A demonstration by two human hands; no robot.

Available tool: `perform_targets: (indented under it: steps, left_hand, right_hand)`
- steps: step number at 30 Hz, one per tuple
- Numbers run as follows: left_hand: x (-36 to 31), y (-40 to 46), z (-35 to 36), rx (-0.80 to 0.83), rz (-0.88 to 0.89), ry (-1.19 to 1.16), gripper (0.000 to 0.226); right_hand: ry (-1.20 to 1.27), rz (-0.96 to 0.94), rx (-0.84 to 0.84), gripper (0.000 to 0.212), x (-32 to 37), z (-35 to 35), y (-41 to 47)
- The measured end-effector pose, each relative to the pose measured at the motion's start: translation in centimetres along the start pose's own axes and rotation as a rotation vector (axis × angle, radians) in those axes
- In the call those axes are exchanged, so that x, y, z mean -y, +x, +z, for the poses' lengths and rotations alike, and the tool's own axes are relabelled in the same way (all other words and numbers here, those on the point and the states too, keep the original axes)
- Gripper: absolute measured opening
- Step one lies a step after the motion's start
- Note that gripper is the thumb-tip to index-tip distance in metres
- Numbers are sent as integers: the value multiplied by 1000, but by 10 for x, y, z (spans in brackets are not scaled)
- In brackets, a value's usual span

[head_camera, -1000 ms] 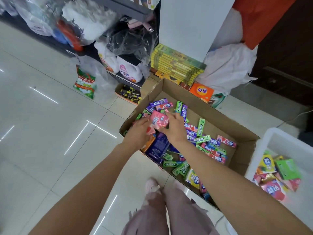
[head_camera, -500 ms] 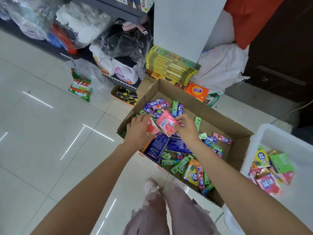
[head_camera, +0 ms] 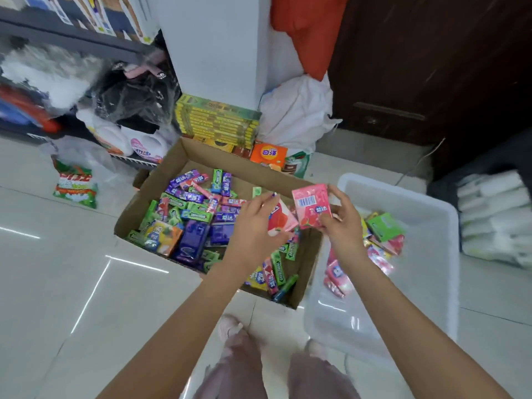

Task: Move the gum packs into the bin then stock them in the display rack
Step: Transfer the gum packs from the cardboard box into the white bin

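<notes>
Over the right edge of the cardboard box (head_camera: 184,156), both hands are holding pink gum packs — the right hand (head_camera: 341,226) is pinching one pink pack (head_camera: 311,205) between thumb and fingers, barcode side up, and the left hand (head_camera: 254,226) is gripping a second pink pack (head_camera: 280,221) just beside it. Both packs are hanging in the air between box and white bin (head_camera: 431,283), not yet released.

Progress, judged from the layout: transfer is under way but looks far from finished. The bin, standing just beside the box on the floor, is holding only a small heap of packs (head_camera: 380,234) along its far side, green and pink among them — much of its bottom is showing bare. The box is holding many loose packs (head_camera: 195,214): purple, green, pink and an orange one, spread over most of its floor.

Remaining, as I judge it: dropping these two packs in, clearing the rest of the box, then the whole stocking stage. No display rack is identifiable from this view.
</notes>
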State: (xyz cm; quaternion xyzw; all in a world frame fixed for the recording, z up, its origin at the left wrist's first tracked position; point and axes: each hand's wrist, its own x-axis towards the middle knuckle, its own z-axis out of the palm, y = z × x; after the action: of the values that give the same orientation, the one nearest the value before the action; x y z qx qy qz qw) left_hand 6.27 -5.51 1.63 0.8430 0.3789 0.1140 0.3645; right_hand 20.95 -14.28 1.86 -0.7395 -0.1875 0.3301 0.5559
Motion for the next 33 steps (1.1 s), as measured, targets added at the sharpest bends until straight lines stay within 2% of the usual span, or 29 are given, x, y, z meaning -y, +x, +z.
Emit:
perform_targets:
  steps: [4, 7, 9, 13, 16, 19, 24, 29, 33]
  left_hand:
    - [-50, -8, 56, 47, 89, 54, 71]
    - [-78, -22, 107, 60, 111, 95, 70]
    - [-90, -31, 138, 83, 138, 179, 74]
    - [-101, -48, 181, 301, 44, 343, 81]
    - [-100, -57, 202, 388, -11, 413, 82]
    - [-95, -62, 218, 428, -70, 437, 88]
    - [-97, -66, 217, 293, -73, 290, 64]
    - [-105, -71, 174, 13, -28, 175, 36]
    - [-93, -78, 121, -220, -112, 88, 32]
  right_hand:
    - [-26, 58, -75, 57, -26, -74, -8]
    - [-50, 115, -19, 69, -51, -130, -16]
    - [-114, 154, 28, 70, -67, -159, -23]
    - [-296, 201, 139, 52, -98, -192, -33]
    - [-463, 172, 209, 34, -115, -201, -36]
    - [-586, 155, 258, 26, -127, -202, -39]
    - [-671, 63, 265, 31, -125, -200, -37]
    - [-585, -20, 309, 31, -91, -183, -37]
    - [-526, -126, 370, 34, -51, -138, -35]
